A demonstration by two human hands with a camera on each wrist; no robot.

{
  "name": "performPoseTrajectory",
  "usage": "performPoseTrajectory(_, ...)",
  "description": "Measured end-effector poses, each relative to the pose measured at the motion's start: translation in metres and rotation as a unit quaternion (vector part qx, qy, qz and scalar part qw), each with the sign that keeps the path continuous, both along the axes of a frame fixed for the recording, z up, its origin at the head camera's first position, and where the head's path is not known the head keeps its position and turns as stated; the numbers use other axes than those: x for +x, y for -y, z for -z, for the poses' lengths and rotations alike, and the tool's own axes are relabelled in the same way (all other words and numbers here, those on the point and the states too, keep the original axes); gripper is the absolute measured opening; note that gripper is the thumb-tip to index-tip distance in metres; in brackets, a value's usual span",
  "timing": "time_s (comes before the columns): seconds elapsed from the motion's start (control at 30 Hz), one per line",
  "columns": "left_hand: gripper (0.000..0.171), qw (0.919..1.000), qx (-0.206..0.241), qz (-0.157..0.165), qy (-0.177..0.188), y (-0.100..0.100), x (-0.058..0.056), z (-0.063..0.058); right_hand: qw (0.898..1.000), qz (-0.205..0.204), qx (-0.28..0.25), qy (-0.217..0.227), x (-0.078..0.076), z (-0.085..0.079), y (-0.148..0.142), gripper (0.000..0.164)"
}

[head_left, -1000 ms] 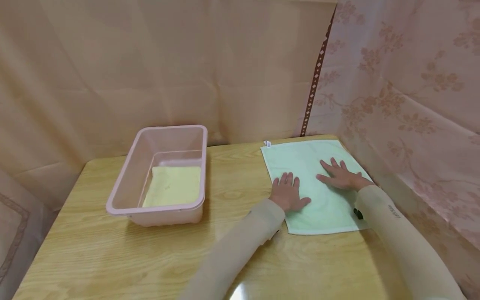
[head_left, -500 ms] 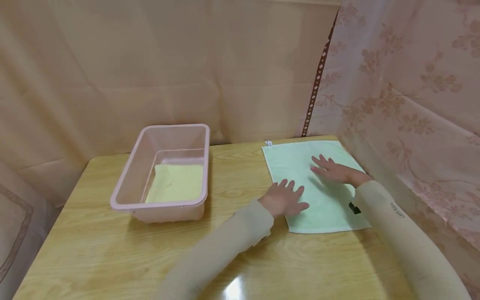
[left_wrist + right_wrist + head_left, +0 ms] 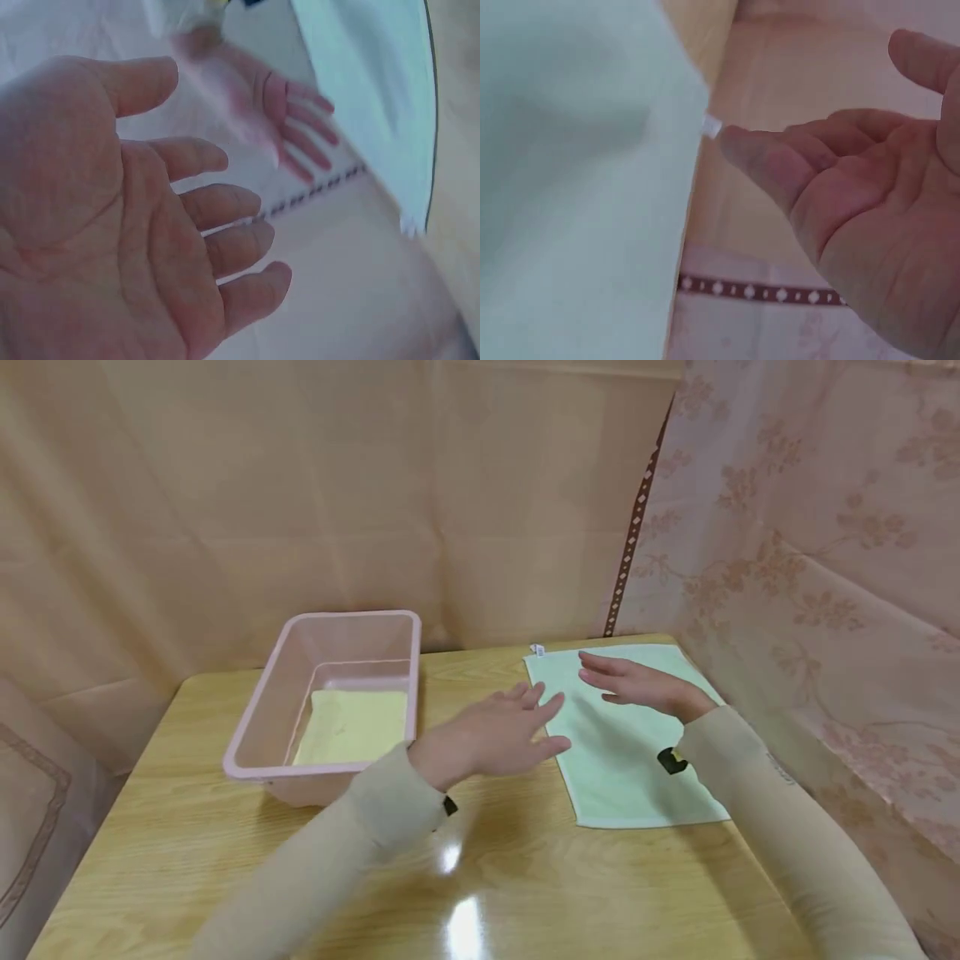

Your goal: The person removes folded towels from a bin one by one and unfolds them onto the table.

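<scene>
Hovering clear of the cloth, both hands hold nothing. Landmark: pink basin [image 3: 352,635]. Mint-green towel [image 3: 637,785] lies spread flat on the counter [image 3: 615,893], right of the basin, not touching it; its white tag [image 3: 537,651] sticks out at the far corner on the basin side. Left hand [image 3: 487,739] is in the air just right of the basin, short of the towel's near-basin edge in the head view; fingers apart and slightly bent, nothing between them. Right hand [image 3: 630,683] is farther right of the basin, raised above the towel with its shadow below; fingers loosely extended, thumb apart, no grip. Yellow cloth [image 3: 356,727] sits inside the basin on its bottom, looks folded. Plain curtain [image 3: 510,485] hangs behind the basin.

Step, my read: towel laid out flat, hands off it. Handling it further would call for lowering the hands and pinching an edge or corner.
</scene>
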State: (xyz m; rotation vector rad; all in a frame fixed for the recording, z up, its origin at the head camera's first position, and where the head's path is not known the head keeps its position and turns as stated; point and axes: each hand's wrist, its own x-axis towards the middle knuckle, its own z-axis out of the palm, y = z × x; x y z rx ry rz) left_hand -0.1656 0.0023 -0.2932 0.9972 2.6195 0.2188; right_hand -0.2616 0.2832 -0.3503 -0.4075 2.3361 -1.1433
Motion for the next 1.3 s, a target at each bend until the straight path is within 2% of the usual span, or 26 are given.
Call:
performPoseTrajectory(0.13,0.073,0.9979,0.061,-0.023,0.009,0.053,-0.003,-0.013,0.994,-0.005,-0.106,0.019,-0.001,0.000,0.027,0.077)
performPoseTrajectory(0.27,0.074,0.9913,0.125,-0.031,0.025,0.101,-0.005,-0.022,0.980,-0.014,-0.198,0.034,0.001,0.001,0.057,0.071)
performPoseTrajectory(0.33,0.073,0.9887,0.144,-0.035,0.025,0.122,-0.006,-0.026,0.971,-0.014,-0.235,0.044,0.002,0.001,0.073,0.069)
performPoseTrajectory(0.47,0.072,0.9808,0.172,-0.076,0.053,0.166,-0.007,-0.034,0.955,-0.022,-0.287,0.067,0.004,0.002,0.102,0.067)
performPoseTrajectory(0.57,0.071,0.9692,0.186,-0.119,0.108,0.198,-0.006,-0.040,0.947,-0.032,-0.307,0.088,0.005,0.003,0.121,0.067)
performPoseTrajectory(0.63,0.071,0.9622,0.192,-0.136,0.137,0.218,-0.007,-0.042,0.943,-0.037,-0.314,0.102,0.006,0.004,0.131,0.067)
performPoseTrajectory(0.73,0.068,0.9536,0.207,-0.162,0.146,0.249,-0.009,-0.040,0.936,-0.035,-0.326,0.124,0.007,0.006,0.144,0.066)
performPoseTrajectory(0.87,0.066,0.9446,0.231,-0.202,0.115,0.286,-0.013,-0.026,0.921,-0.020,-0.358,0.155,0.010,0.007,0.162,0.066)
performPoseTrajectory(0.97,0.071,0.9307,0.252,-0.240,0.112,0.309,-0.015,-0.009,0.913,-0.013,-0.374,0.163,0.013,0.008,0.178,0.066)
performPoseTrajectory(1.03,0.076,0.9204,0.272,-0.257,0.113,0.321,-0.018,0.004,0.914,-0.012,-0.374,0.160,0.015,0.010,0.189,0.067)
performPoseTrajectory(1.13,0.082,0.9037,0.313,-0.269,0.113,0.336,-0.022,0.027,0.918,-0.021,-0.365,0.153,0.018,0.014,0.206,0.069)
performPoseTrajectory(1.23,0.079,0.8809,0.369,-0.272,0.117,0.345,-0.024,0.049,0.913,-0.034,-0.375,0.153,0.020,0.018,0.218,0.068)
performPoseTrajectory(1.3,0.074,0.8595,0.417,-0.265,0.130,0.348,-0.024,0.060,0.910,-0.040,-0.384,0.154,0.021,0.018,0.224,0.067)
